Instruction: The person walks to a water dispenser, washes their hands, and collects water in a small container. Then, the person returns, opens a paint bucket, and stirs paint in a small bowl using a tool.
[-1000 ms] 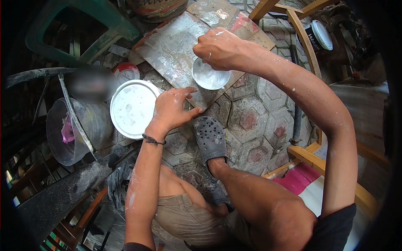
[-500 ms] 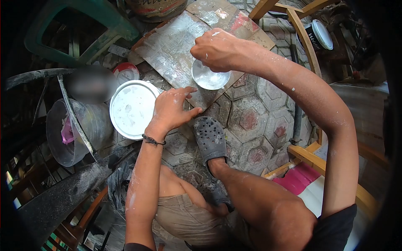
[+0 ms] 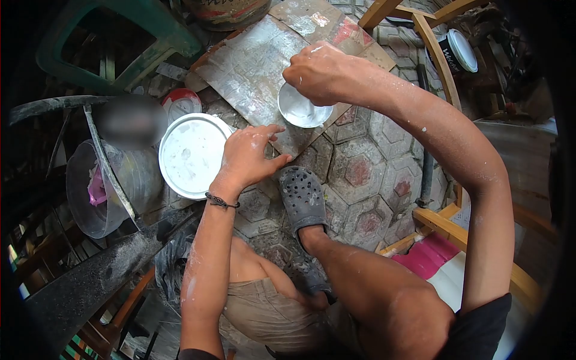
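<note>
A small whitish bowl [image 3: 305,113] holding pale, wet-looking material stands at the lower edge of a stained cardboard sheet [image 3: 246,66]. Over its far rim my right hand [image 3: 318,75] is closed in a fist, knuckles up; whatever it grips is hidden beneath the fingers. My left hand [image 3: 249,153] hovers left of the bowl, thumb and fingers apart, holding nothing. Close beside its wrist is a round white bucket lid [image 3: 191,156]. White specks mark both forearms.
Left are a clear plastic bucket [image 3: 96,192] with something pink inside, a red-rimmed can [image 3: 182,105] and a green plastic stool [image 3: 174,45]. Wooden frames [image 3: 441,66] and a lidded black-and-white tub [image 3: 461,51] stand right. My foot in a grey clog [image 3: 302,198] rests on patterned paving.
My right fist has shifted slightly right above the bowl, and the bowl has moved a little the same way. The left hand keeps nearly the same pose.
</note>
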{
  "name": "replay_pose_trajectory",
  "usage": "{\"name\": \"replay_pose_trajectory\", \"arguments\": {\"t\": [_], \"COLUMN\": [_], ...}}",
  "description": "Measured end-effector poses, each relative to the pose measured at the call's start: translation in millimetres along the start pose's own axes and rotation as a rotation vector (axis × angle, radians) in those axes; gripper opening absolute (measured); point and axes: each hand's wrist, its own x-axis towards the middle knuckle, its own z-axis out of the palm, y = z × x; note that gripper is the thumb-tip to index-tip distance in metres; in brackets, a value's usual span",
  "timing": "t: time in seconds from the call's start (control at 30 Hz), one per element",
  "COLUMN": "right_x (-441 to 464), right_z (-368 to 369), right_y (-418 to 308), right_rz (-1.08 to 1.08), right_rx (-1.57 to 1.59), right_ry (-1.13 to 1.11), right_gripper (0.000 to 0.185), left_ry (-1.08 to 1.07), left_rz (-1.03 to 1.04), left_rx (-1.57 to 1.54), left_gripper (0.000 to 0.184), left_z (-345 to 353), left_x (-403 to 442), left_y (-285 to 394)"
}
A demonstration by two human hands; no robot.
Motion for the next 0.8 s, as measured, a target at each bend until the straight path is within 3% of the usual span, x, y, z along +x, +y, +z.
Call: {"name": "replay_pose_trajectory", "arguments": {"t": [0.17, 0.27, 0.37, 0.5, 0.8], "right_x": [6, 6, 0, 6, 0], "right_z": [-2, -3, 5, 7, 2], "right_y": [3, -2, -1, 1, -6], "right_rz": [-0.034, -0.049, -0.010, 0.013, 0.032], "right_rx": [-0.027, -0.003, -0.023, -0.056, -0.028], "right_ry": [0.109, -0.018, -0.011, 0.113, 0.012], "right_gripper": [0.009, 0.008, 0.009, 0.010, 0.011], "left_ry": [0.010, 0.026, 0.037, 0.033, 0.088], "left_rz": [0.007, 0.020, 0.034, 0.035, 0.082], "left_rx": [0.005, 0.007, 0.005, -0.011, -0.039], "left_gripper": [0.054, 0.052, 0.052, 0.049, 0.014], "left_z": [0, 1, 2, -1, -1], "left_x": [-1, -2, -2, -4, -5], "left_y": [-1, -1, -2, -1, -11]}}
